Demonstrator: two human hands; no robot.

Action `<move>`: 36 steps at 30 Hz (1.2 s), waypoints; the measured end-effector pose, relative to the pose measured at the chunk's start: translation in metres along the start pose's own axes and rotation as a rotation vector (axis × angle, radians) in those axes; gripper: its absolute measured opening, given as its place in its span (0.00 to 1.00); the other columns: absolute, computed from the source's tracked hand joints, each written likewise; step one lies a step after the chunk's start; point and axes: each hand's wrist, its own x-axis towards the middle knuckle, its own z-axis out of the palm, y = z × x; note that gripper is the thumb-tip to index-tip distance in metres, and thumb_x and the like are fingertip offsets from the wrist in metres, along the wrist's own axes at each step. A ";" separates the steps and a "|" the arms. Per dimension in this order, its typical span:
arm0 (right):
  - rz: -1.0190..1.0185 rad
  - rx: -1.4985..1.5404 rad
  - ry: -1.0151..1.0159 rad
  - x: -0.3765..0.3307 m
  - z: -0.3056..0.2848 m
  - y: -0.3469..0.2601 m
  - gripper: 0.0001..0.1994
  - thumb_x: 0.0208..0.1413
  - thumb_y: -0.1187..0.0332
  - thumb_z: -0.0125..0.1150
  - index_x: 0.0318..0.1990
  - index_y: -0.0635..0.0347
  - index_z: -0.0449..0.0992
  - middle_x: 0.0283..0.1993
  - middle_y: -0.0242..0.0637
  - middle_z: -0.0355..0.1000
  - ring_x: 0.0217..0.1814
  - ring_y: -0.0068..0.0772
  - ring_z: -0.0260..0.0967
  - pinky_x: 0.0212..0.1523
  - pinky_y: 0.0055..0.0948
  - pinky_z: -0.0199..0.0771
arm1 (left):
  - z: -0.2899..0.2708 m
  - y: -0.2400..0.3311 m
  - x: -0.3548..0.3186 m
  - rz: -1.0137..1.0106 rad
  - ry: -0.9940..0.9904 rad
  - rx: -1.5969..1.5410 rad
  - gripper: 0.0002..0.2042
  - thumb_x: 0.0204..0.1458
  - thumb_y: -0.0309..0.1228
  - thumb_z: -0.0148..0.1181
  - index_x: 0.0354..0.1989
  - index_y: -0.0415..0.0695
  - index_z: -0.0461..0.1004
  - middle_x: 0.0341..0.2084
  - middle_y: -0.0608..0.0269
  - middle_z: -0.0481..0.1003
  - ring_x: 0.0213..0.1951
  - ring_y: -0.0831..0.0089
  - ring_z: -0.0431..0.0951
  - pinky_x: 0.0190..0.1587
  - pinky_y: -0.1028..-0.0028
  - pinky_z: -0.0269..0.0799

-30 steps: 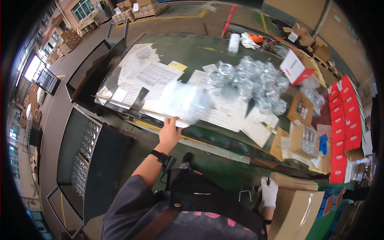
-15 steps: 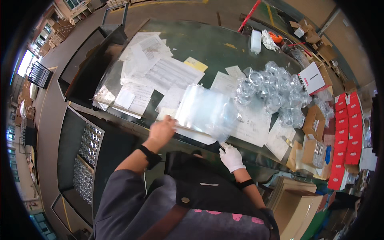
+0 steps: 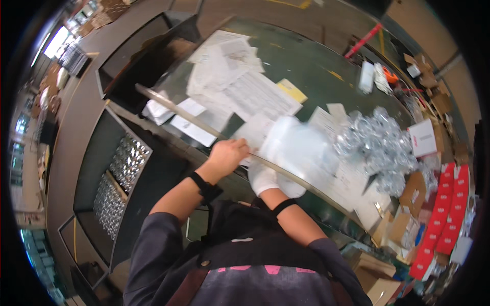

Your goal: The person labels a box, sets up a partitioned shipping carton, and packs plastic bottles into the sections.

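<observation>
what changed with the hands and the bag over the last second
The gloved right hand came up from beside the body to the table edge and now meets the clear plastic bag. The left hand kept its grip on the bag's near edge, at the table's front. The pile of small clear bags, the papers and the red boxes stayed put.

My green-topped table carries loose printed sheets across its middle. Right of those sheets lies a heap of clear bagged parts. A yellow pad touches the sheets' right edge.
</observation>
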 end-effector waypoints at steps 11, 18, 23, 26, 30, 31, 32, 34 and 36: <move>-0.007 0.175 0.008 0.018 0.000 -0.004 0.12 0.59 0.68 0.45 0.43 0.59 0.75 0.39 0.47 0.77 0.40 0.47 0.77 0.40 0.43 0.76 | -0.002 -0.003 0.004 0.008 0.034 -0.028 0.05 0.49 0.35 0.59 0.29 0.49 0.72 0.28 0.67 0.68 0.30 0.66 0.74 0.31 0.69 0.71; -0.032 0.367 -0.191 0.006 -0.034 -0.015 0.13 0.59 0.65 0.46 0.44 0.59 0.76 0.40 0.50 0.77 0.43 0.53 0.76 0.45 0.44 0.75 | -0.001 -0.008 -0.009 -0.018 0.002 -0.021 0.06 0.49 0.36 0.60 0.30 0.50 0.73 0.29 0.67 0.69 0.31 0.66 0.74 0.32 0.69 0.72; -0.040 -0.047 0.449 0.019 0.022 0.005 0.15 0.60 0.65 0.46 0.50 0.57 0.73 0.48 0.50 0.75 0.50 0.50 0.74 0.50 0.42 0.72 | 0.000 -0.004 0.008 0.008 -0.036 -0.022 0.05 0.50 0.35 0.60 0.30 0.50 0.74 0.29 0.66 0.69 0.32 0.65 0.75 0.33 0.68 0.72; -0.036 0.114 0.201 0.024 0.002 -0.002 0.15 0.59 0.66 0.48 0.51 0.57 0.72 0.48 0.51 0.74 0.49 0.50 0.73 0.50 0.42 0.72 | -0.008 -0.012 -0.001 -0.010 -0.064 -0.068 0.04 0.50 0.34 0.60 0.31 0.50 0.75 0.30 0.66 0.70 0.32 0.64 0.76 0.32 0.67 0.73; 0.052 0.242 -0.065 0.031 0.010 0.007 0.17 0.57 0.63 0.53 0.52 0.61 0.72 0.50 0.54 0.73 0.52 0.52 0.72 0.53 0.43 0.71 | -0.018 -0.019 0.010 -0.029 -0.107 -0.140 0.05 0.51 0.30 0.58 0.36 0.49 0.75 0.32 0.66 0.71 0.33 0.61 0.77 0.31 0.65 0.74; 0.108 0.224 -0.116 0.034 0.013 0.009 0.19 0.56 0.62 0.56 0.52 0.61 0.72 0.51 0.54 0.73 0.53 0.52 0.71 0.54 0.43 0.70 | -0.019 -0.021 0.013 -0.047 -0.129 -0.128 0.05 0.51 0.29 0.58 0.36 0.49 0.75 0.33 0.66 0.72 0.33 0.62 0.77 0.32 0.65 0.74; 0.109 0.219 -0.110 0.038 0.015 0.013 0.19 0.56 0.62 0.56 0.52 0.61 0.72 0.51 0.54 0.73 0.53 0.52 0.71 0.54 0.43 0.70 | -0.018 -0.023 0.016 -0.043 -0.121 -0.127 0.05 0.51 0.29 0.58 0.36 0.49 0.75 0.33 0.66 0.72 0.33 0.62 0.77 0.32 0.65 0.74; 0.054 0.181 -0.139 0.038 0.013 0.014 0.22 0.54 0.60 0.60 0.53 0.63 0.72 0.52 0.55 0.72 0.54 0.53 0.71 0.54 0.43 0.70 | -0.017 -0.026 0.014 -0.075 -0.161 -0.122 0.06 0.51 0.28 0.58 0.38 0.50 0.75 0.35 0.65 0.72 0.34 0.62 0.77 0.32 0.65 0.75; 0.051 0.185 -0.152 0.040 0.007 0.016 0.22 0.53 0.60 0.61 0.53 0.63 0.71 0.52 0.54 0.72 0.55 0.53 0.70 0.54 0.44 0.70 | -0.019 -0.025 0.016 -0.085 -0.138 -0.131 0.06 0.51 0.28 0.58 0.37 0.50 0.75 0.36 0.66 0.72 0.34 0.62 0.78 0.33 0.66 0.75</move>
